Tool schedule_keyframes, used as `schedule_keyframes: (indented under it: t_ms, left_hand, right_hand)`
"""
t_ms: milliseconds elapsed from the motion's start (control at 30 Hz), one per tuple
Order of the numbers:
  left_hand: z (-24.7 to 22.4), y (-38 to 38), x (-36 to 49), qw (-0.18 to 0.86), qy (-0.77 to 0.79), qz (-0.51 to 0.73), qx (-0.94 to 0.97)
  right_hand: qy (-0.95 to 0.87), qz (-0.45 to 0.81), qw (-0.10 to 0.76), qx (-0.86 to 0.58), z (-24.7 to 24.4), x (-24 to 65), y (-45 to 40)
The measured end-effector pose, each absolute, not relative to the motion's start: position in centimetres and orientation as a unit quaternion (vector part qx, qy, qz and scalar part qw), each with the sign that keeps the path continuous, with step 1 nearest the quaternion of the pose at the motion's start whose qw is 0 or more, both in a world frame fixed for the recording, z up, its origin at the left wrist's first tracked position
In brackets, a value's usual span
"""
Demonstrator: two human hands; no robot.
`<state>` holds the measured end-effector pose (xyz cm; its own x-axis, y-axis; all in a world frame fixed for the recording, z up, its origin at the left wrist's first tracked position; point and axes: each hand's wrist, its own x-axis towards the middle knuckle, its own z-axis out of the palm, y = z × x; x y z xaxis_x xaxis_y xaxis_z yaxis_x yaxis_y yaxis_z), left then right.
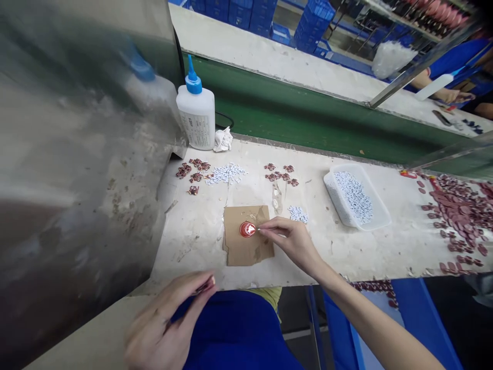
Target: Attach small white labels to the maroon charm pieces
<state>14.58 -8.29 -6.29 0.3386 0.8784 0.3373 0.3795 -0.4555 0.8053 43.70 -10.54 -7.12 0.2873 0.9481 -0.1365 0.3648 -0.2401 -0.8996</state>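
Note:
My right hand (pixel 287 236) pinches a tiny pale piece at the right edge of a round red-and-white blob (pixel 247 229) on a brown cardboard square (pixel 246 254). Nearer to me and to the left, my left hand (pixel 173 313) holds a small dark red part (pixel 206 285) between thumb and fingers, just off the table's front edge. Small white pieces lie in a pile (pixel 226 173) beyond the cardboard and in a smaller heap (pixel 298 214) to its right. Dark red parts (pixel 198 165) sit by the larger pile, and several more (pixel 283 176) lie farther right.
A blue-capped white bottle (pixel 198 115) and crumpled tissue (pixel 223 140) stand at the back left, beside a metal panel (pixel 88 154). A clear tub (pixel 379 208) holds white pieces. Many dark red parts (pixel 458 210) cover the right end. Another person's hand (pixel 454 96) shows beyond the green divider (pixel 292 113).

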Motion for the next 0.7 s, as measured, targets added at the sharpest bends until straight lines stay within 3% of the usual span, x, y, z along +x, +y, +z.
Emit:
schedule_keyframes:
  t_ms: [33, 200, 400, 700]
  left_hand:
    - [-6.3, -7.8, 15.6, 0.277, 0.394, 0.414, 0.772]
    - [-6.6, -6.1, 18.3, 0.321, 0.384, 0.416, 0.759]
    - [-7.3, -6.0, 18.5, 0.315, 0.406, 0.409, 0.754]
    - [-6.1, -7.2, 20.1, 0.460, 0.437, 0.400, 0.661]
  right_hand:
    - [-0.481, 0.356, 0.397, -0.696, -7.2, 43.6, -10.4]
    - [-0.568, 0.271, 0.383, -0.676, -7.2, 43.4, -10.2]
    - [-0.588, 0.265, 0.382, -0.662, -7.3, 43.2, -10.2]
    - [-0.489, 0.337, 0.475, -0.650, -4.2, 41.4, -11.1]
